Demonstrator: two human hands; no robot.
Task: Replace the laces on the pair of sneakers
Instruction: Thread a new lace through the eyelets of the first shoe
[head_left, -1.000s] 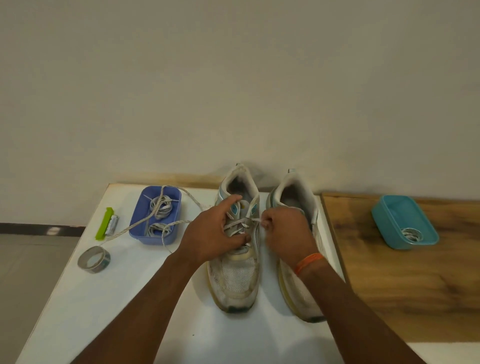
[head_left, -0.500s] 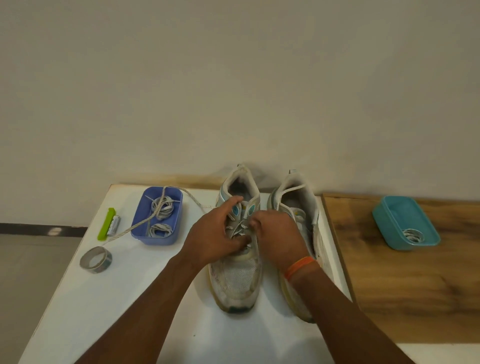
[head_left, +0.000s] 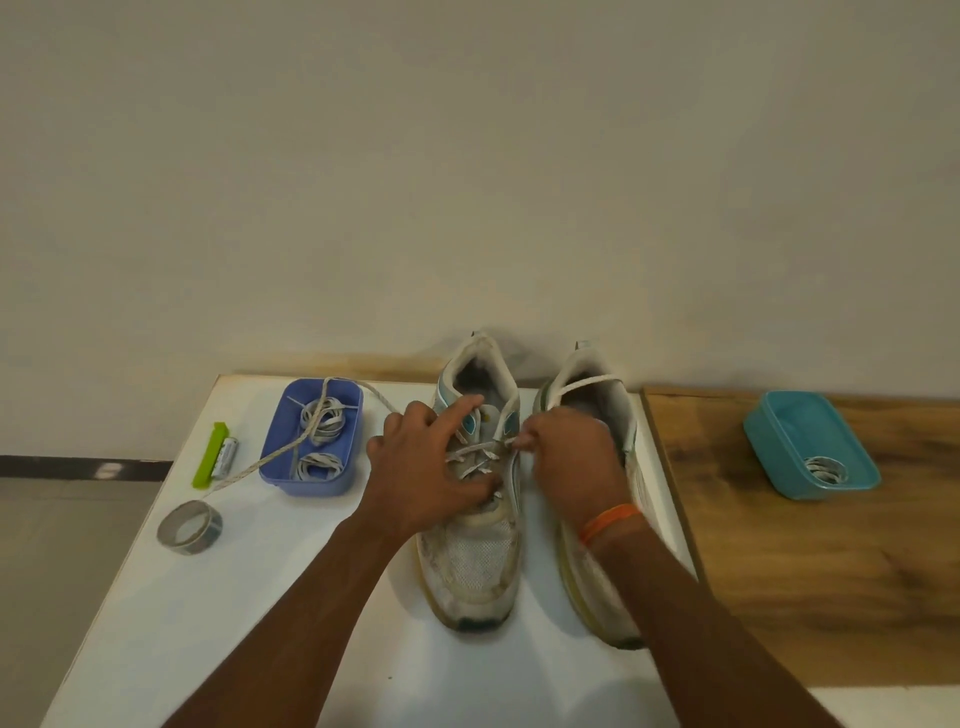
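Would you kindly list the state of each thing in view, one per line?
Left sneaker: upright, partly laced.
Right sneaker: upright, a lace end lying across its opening.
Left hand: pressing on the left sneaker's laces.
Right hand: pinching a lace end.
Purple tray: holds coiled laces.
Teal tray: holds one coil.
Tape roll: lying flat.

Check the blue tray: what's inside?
The blue tray holds two coiled laces, one at the back and one at the front. A loose lace crosses over it. Anything beneath the coils is hidden.
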